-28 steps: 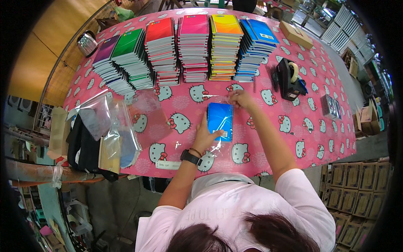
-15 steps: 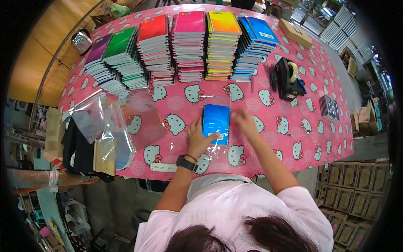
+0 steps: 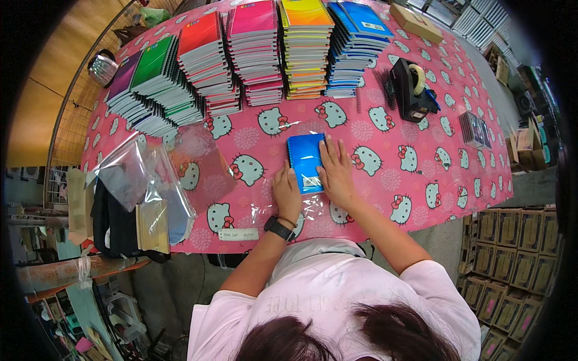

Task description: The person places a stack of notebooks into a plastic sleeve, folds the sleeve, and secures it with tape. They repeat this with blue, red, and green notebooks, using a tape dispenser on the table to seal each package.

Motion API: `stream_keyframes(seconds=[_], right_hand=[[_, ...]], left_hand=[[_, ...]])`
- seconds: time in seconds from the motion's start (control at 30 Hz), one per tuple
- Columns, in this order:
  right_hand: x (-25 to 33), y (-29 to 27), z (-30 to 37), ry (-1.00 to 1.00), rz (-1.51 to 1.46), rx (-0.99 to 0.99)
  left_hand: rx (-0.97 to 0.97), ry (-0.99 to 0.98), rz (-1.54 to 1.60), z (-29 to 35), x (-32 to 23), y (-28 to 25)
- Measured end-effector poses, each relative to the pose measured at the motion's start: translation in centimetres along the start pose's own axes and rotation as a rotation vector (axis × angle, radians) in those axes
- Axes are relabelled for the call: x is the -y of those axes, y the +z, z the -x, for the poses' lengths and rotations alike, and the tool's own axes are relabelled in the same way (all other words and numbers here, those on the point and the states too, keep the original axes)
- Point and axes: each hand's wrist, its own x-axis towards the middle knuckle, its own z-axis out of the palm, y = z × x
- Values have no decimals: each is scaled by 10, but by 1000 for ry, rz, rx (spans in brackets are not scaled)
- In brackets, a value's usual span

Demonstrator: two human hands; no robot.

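Note:
A small blue spiral notebook [image 3: 305,161] lies on a clear plastic wrapper [image 3: 313,203] in front of me; whether it is inside the plastic or on top is hard to tell. My left hand [image 3: 287,191] rests along the notebook's left edge, fingers stretched forward. Opposite, my right hand [image 3: 337,171] lies flat with spread fingers, touching the right edge and part of the cover. Left of the hands, clear plastic sleeves [image 3: 129,174] are spread on the table.
Stacks of spiral notebooks stand along the far side: purple, green [image 3: 155,67], red [image 3: 200,37], pink [image 3: 253,27], yellow [image 3: 305,24] and blue [image 3: 355,36]. A black tape dispenser [image 3: 411,90] and a small wrapped stack [image 3: 475,130] sit to the right. A white ruler [image 3: 238,234] lies near the front edge.
My right hand has come down from beside the notebook onto its right edge. My left thumb has moved off the cover to the left edge. The view has shifted slightly.

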Motion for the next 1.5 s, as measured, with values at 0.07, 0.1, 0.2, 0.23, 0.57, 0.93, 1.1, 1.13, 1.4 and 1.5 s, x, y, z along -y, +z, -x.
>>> stream_keyframes(seconds=[0.07, 0.1, 0.2, 0.23, 0.57, 0.93, 1.1, 1.13, 1.4, 1.5], right_hand=[[9, -10, -3, 1, 152, 135], [9, -6, -5, -17, 163, 133], [13, -3, -6, -34, 183, 141], [15, -5, -6, -22, 177, 154], [18, -15, -12, 14, 258, 235], [21, -34, -55, 191, -520, 315], [18, -15, -54, 42, -239, 79], [15, -14, -56, 132, -330, 147], [20, -24, -65, 255, -448, 337], [16, -26, -63, 273, -482, 376]], left_hand=[[10, -12, -14, 1, 2, 0], [-19, -7, -27, 0, 3, 2], [-41, 21, -68, -1, 3, 0], [-15, 37, -89, -2, 9, -6], [-172, 184, -211, -32, 42, -88], [146, 236, -70, 2, -34, -49], [371, 336, -119, 12, -65, -45], [352, 241, -10, 8, -56, -51], [268, 553, -111, -78, 5, -32], [270, 601, -89, -107, 3, -31]])
